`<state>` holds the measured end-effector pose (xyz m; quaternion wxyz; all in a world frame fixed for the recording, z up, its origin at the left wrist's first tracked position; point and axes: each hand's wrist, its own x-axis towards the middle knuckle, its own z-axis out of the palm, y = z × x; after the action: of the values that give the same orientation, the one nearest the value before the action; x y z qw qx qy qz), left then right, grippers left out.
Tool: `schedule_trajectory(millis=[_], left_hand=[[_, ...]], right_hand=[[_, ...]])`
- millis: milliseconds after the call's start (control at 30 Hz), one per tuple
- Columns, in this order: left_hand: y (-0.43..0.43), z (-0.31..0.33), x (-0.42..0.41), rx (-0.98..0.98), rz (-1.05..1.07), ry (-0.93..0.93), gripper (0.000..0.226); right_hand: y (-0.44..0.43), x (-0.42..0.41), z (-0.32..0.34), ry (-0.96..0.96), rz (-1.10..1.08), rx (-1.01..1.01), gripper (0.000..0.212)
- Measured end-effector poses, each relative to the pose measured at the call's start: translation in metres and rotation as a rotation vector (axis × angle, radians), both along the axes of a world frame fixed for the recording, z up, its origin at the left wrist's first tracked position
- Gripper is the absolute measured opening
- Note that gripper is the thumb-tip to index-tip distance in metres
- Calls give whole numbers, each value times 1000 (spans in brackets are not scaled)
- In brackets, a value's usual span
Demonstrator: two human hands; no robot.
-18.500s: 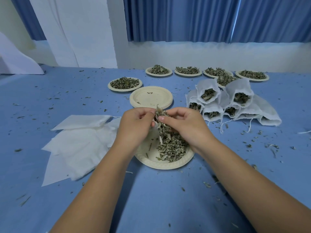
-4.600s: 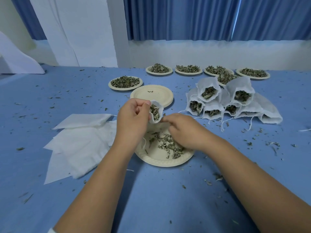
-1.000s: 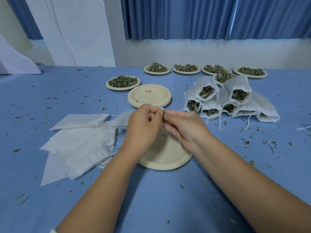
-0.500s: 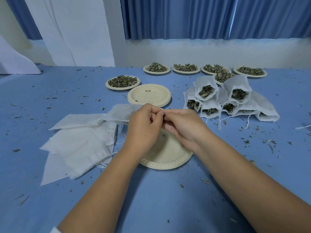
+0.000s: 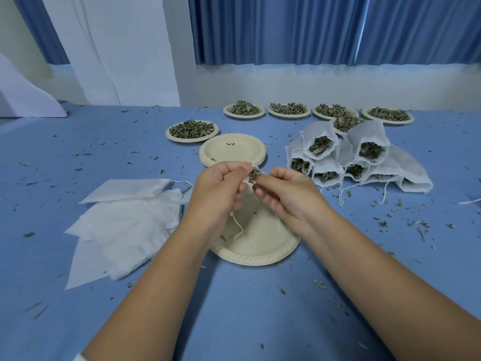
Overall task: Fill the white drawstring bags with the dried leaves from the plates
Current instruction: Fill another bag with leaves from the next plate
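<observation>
Looks like thin, gauzy white cloth in the drawstring bags (image 5: pixel 125 220), matt and faintly fuzzy. Looks like pale beige pressed paper pulp in the plates (image 5: pixel 265 243), matt, with an embossed rim. Smooth matt blue cloth over the tabletop (image 5: pixel 260 308), pleated blue fabric in the curtains (image 5: pixel 286 29) beyond its far edge, dull, crinkled dried leaves (image 5: pixel 194 128).

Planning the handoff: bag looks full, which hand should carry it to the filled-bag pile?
Right, likely. The filled bags lie right of the right hand, whose fingertips meet the bag; the left hand, gripping it, would reach across.
</observation>
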<state>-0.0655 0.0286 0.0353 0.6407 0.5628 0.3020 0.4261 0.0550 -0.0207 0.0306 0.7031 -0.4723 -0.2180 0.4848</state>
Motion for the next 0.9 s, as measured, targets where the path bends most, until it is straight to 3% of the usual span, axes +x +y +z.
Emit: schedule_trajectory(millis=[300, 500, 667, 767, 900], left_hand=[[1, 3, -2, -115, -34, -109, 10], [1, 3, -1, -136, -31, -119, 10], [2, 4, -3, -159, -41, -141, 9], [1, 1, -2, 11, 39, 28, 10], [-9, -6, 3, 386, 131, 256, 16]], right_hand=[[6, -1, -5, 179, 119, 5, 13], [4, -4, -4, 170, 170, -152, 14], [3, -5, 2, 143, 254, -88, 11], [2, -5, 3, -30, 195, -89, 16], [2, -5, -1, -675, 46, -192, 18]])
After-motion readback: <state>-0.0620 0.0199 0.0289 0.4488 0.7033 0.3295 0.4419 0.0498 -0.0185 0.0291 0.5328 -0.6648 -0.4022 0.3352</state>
